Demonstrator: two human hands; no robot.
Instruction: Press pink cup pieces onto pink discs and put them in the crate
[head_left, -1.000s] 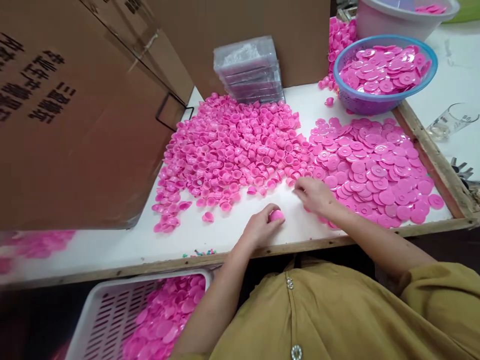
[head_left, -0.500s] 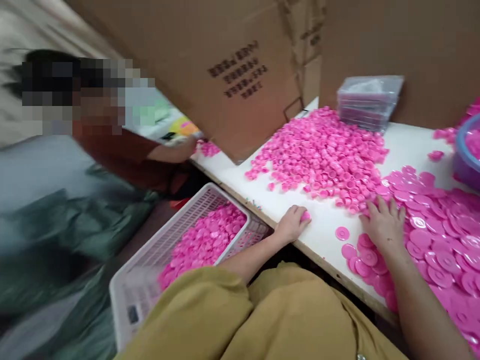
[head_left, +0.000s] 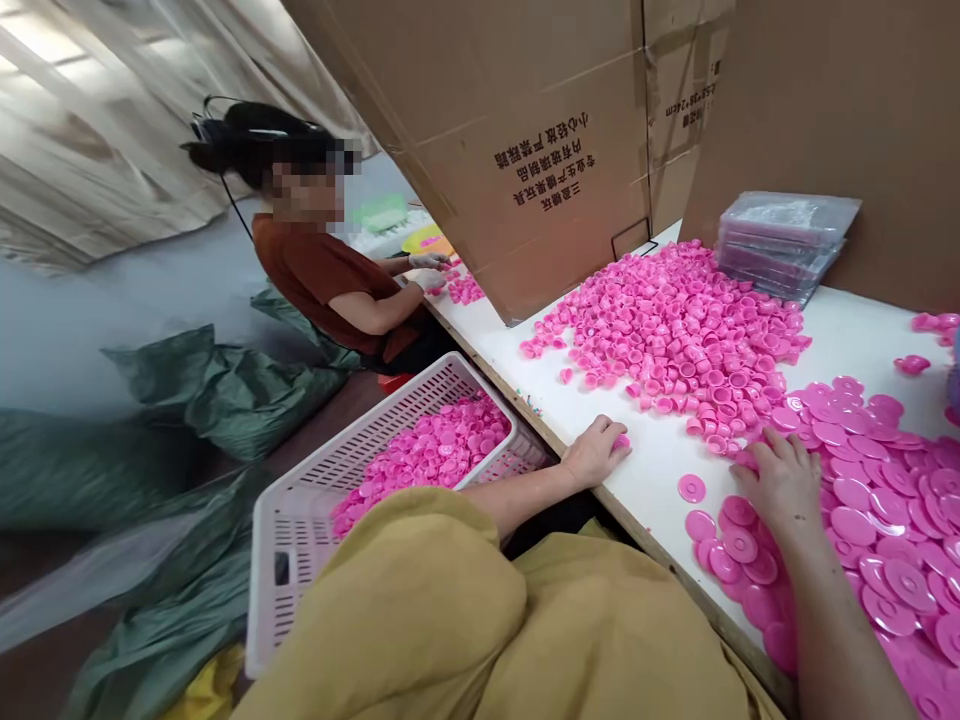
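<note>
Head view: left hand [head_left: 595, 455], fingers clamped on small pink plastic piece [head_left: 622, 442]; right hand [head_left: 781, 482], finger grip unclear, beside pink plastic cups [head_left: 671, 335] likely heaped for reach.

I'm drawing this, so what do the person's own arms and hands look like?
The left hand and right hand are bare, with no gloves. The left forearm and right forearm are uncovered too, with no watch or bracelet that I can see. Loose mustard-yellow cloth, probably the left sleeve, covers the upper left arm. No right sleeve shows.
</note>
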